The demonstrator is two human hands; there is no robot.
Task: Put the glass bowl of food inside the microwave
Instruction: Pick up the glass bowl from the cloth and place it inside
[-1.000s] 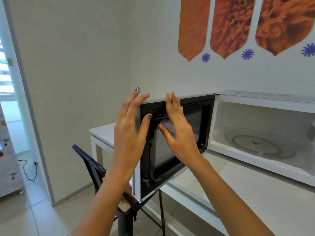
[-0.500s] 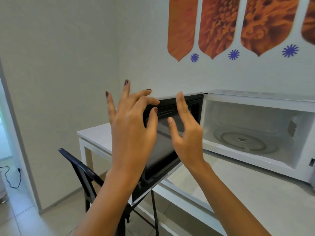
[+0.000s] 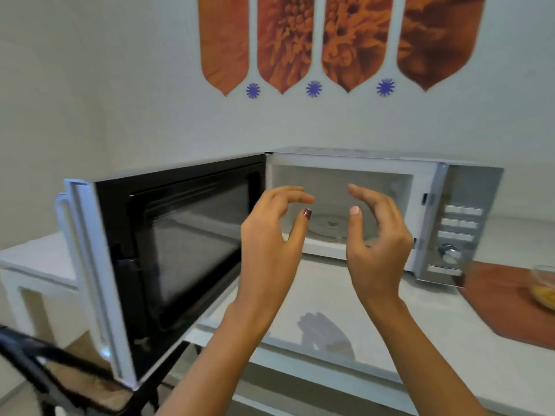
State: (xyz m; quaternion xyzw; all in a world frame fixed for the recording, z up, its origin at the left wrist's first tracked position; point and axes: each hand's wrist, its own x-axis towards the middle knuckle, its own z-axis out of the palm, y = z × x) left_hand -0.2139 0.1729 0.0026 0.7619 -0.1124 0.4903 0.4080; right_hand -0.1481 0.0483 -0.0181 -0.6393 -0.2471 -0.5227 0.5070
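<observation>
The white microwave (image 3: 426, 175) stands on the counter with its black-framed door (image 3: 168, 253) swung wide to the left. Inside, the cavity holds only the glass turntable (image 3: 330, 225). My left hand (image 3: 270, 244) and my right hand (image 3: 378, 244) hover side by side in front of the cavity, fingers curled and apart, holding nothing. The glass bowl of food (image 3: 545, 288), with yellow food in it, is cut off by the right edge and sits on a brown mat (image 3: 498, 301).
The white counter (image 3: 315, 298) runs from the left wall to the right. A black chair (image 3: 51, 373) stands below the open door at the lower left. The microwave's control panel (image 3: 459, 232) faces me at the right. Orange wall decals hang above.
Both hands have left the door and moved right, in front of the cavity. My view has swung right, bringing the control panel, mat and bowl into sight. The door stands wider.
</observation>
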